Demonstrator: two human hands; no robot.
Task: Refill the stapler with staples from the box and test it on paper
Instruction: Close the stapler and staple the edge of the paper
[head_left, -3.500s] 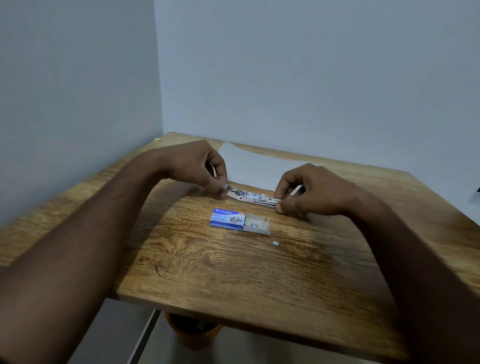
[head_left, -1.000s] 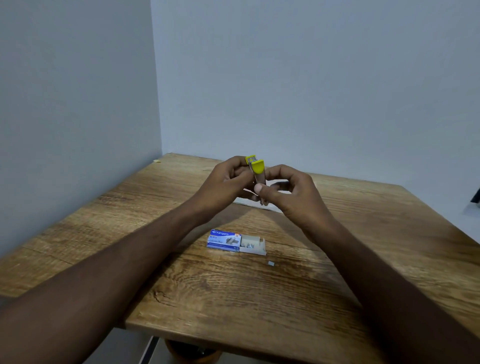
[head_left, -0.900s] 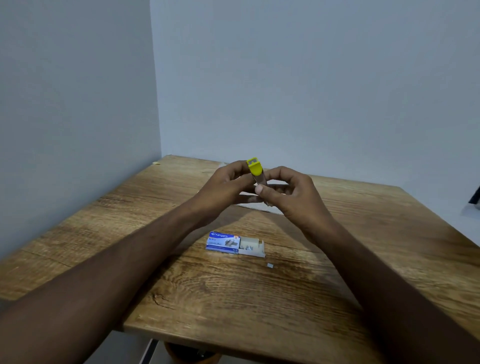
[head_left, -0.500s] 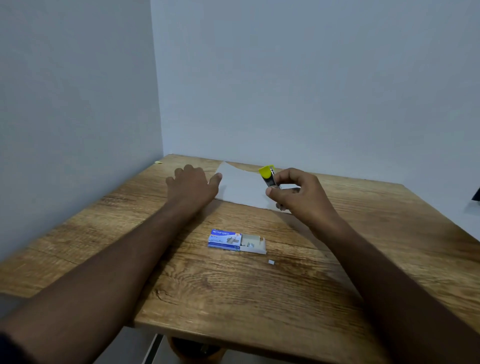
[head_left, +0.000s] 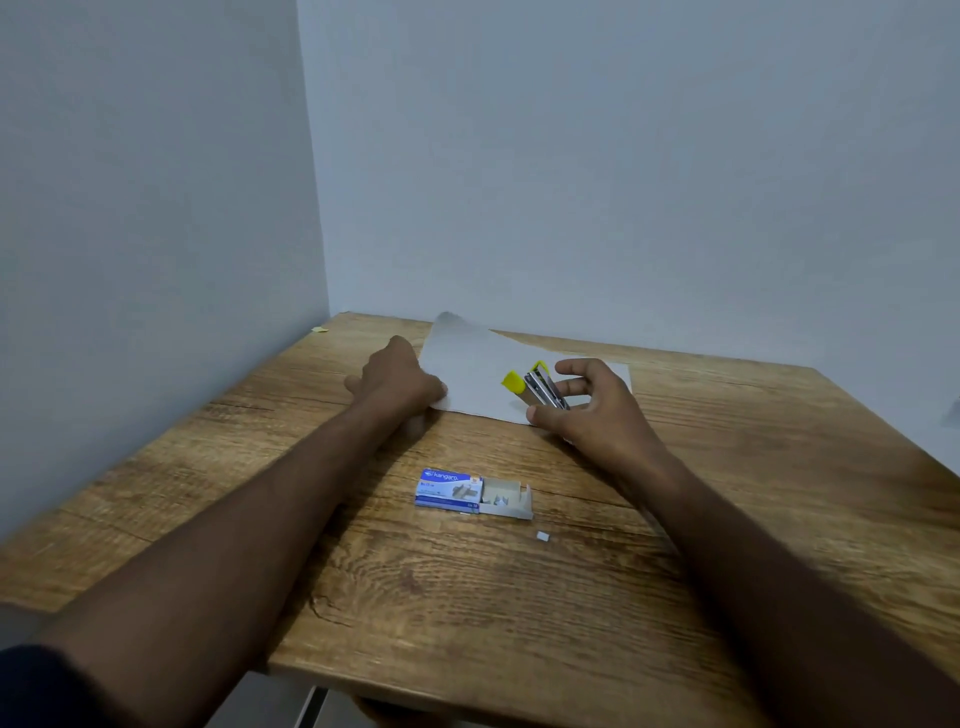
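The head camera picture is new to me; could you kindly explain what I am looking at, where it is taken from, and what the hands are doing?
There is no machine here: a person works with two bare hands, and the single camera sits on their head, looking forward and down. That is why both forearms reach in from the bottom edge.

The surface is a wooden table set in a corner between pale walls. A white sheet of paper lies at its far side. The left hand presses on the paper's left edge. The right hand has a loose grip on a small stapler with a yellow end, over the paper. Nearer the camera lies a blue staple box, its tray slid partly open, and a small pale scrap beside it.
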